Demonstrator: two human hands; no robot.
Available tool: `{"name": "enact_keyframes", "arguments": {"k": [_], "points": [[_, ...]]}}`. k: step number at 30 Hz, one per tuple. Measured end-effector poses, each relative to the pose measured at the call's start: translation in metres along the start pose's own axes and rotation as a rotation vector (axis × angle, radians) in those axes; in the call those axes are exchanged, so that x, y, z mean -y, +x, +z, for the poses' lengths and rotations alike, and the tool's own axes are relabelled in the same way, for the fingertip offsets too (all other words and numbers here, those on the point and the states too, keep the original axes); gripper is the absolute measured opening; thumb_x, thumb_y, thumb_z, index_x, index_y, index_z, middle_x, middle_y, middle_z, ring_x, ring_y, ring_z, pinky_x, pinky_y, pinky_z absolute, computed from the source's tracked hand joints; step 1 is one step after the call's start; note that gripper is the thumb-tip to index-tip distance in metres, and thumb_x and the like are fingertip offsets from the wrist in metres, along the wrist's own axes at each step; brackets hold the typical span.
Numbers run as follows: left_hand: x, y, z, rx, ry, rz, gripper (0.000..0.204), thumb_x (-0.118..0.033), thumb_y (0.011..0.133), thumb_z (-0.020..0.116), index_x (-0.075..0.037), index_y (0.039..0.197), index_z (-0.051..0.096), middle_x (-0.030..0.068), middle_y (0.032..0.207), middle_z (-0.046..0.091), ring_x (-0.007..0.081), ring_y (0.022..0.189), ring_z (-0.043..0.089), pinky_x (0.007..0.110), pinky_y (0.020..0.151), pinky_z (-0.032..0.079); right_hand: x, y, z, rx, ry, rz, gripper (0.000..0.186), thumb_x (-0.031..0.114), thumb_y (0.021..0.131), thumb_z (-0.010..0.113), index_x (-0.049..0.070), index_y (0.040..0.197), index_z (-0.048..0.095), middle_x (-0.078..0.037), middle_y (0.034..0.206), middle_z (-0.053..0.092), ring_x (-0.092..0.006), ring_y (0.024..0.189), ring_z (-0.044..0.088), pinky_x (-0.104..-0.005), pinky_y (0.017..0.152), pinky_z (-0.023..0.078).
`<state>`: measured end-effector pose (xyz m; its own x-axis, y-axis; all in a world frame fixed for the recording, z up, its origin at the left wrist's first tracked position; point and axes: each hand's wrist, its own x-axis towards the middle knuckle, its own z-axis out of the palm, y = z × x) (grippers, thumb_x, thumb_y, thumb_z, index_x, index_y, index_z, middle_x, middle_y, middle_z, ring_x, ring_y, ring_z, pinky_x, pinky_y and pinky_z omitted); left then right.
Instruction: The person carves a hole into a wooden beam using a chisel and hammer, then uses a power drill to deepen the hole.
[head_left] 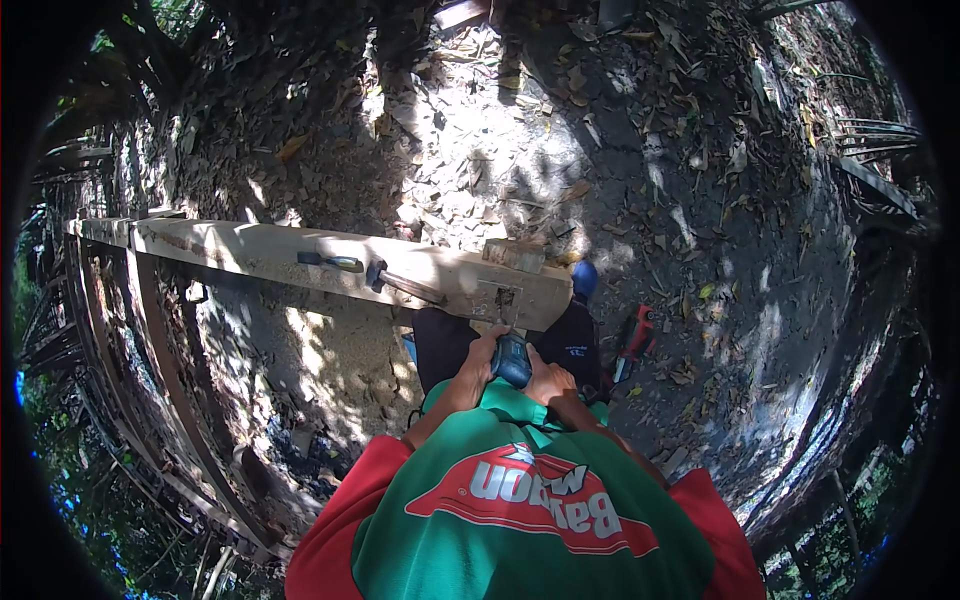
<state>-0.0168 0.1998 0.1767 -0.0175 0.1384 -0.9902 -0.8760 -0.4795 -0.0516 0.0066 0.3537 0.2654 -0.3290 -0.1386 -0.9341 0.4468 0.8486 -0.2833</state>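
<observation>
Both hands are closed around a dark blue power drill (512, 362) held close in front of my body. My left hand (476, 366) wraps its left side, and my right hand (548, 380) grips it from the right. The drill's front end points toward a rough, dark mortise hole (506, 298) cut near the right end of a long, pale wooden beam (230, 246). I cannot tell whether the bit touches the wood. On the beam, left of the hole, lie a wooden-handled hammer (405, 285) and a chisel (335, 262) with a yellowish handle.
A short wood block (513, 254) sits on the beam's far edge. My blue shoe (584, 278) shows at the beam's right end. A red and black power tool (637, 335) lies on the ground to the right. Thin timbers (165, 350) run off at the left; leaves and chips cover the ground.
</observation>
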Motion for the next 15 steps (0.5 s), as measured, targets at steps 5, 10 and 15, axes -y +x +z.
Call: {"name": "enact_keyframes", "arguments": {"k": [5,10,15], "points": [[0.003,0.004,-0.001,-0.004,-0.003,0.016,0.022,-0.020,0.084,0.067,0.000,0.089,0.062,0.0087,0.068,0.063,0.0213,0.053,0.064,0.037,0.051,0.056,-0.012,0.013,0.007,-0.018,-0.021,-0.064,0.113,0.058,0.061,0.075,0.016,0.151,0.021,-0.027,0.108,0.065,-0.0410,0.103,0.064,-0.0471,0.091,0.050],[0.004,0.005,-0.005,0.032,-0.021,-0.008,0.022,-0.020,0.084,0.067,0.000,0.091,0.063,0.0084,0.070,0.064,0.0211,0.055,0.064,0.037,0.052,0.056,-0.008,0.012,0.006,-0.009,-0.039,-0.044,0.113,0.059,0.061,0.075,0.017,0.152,0.021,-0.029,0.107,0.065,-0.0421,0.103,0.063,-0.0473,0.091,0.049],[0.007,0.014,-0.008,0.020,0.000,0.033,0.023,-0.021,0.083,0.067,0.001,0.091,0.063,0.0086,0.070,0.064,0.0209,0.055,0.064,0.037,0.052,0.056,-0.006,0.012,0.002,0.025,-0.014,-0.023,0.114,0.059,0.062,0.075,0.017,0.152,0.019,-0.029,0.106,0.065,-0.0422,0.103,0.064,-0.0475,0.091,0.049]]}}
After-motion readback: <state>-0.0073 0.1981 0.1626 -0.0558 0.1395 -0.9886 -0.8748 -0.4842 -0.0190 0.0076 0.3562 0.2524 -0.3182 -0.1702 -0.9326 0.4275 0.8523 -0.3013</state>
